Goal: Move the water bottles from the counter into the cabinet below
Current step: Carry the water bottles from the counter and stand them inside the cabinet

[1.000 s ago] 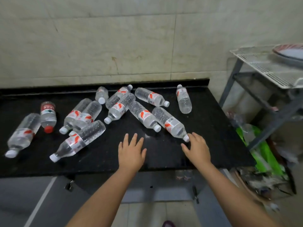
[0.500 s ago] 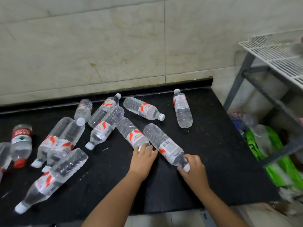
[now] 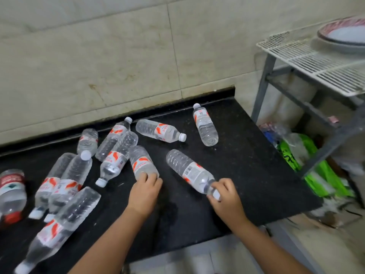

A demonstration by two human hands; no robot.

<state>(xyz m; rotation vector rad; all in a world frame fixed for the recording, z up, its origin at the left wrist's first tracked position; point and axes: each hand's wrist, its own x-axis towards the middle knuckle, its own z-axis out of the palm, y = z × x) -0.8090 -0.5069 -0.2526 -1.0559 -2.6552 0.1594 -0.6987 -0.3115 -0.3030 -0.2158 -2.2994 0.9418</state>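
Hands have closed in since a moment ago: the left hand [image 3: 145, 191] now curls over the neck of one water bottle [image 3: 142, 164], the right hand [image 3: 225, 196] pinches the cap end of the barcode bottle [image 3: 190, 172]. Eleven bottles lie on the black counter [image 3: 246, 165], one red-capped [image 3: 11, 191].

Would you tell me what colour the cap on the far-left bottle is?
Red, unlike the others' white caps; the head view shows the bottle.

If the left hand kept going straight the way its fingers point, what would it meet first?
The left hand points up and slightly left, already touching the cap end of a lying bottle. Going on, it would push along that bottle toward the bottle pile behind; depth is uncertain.
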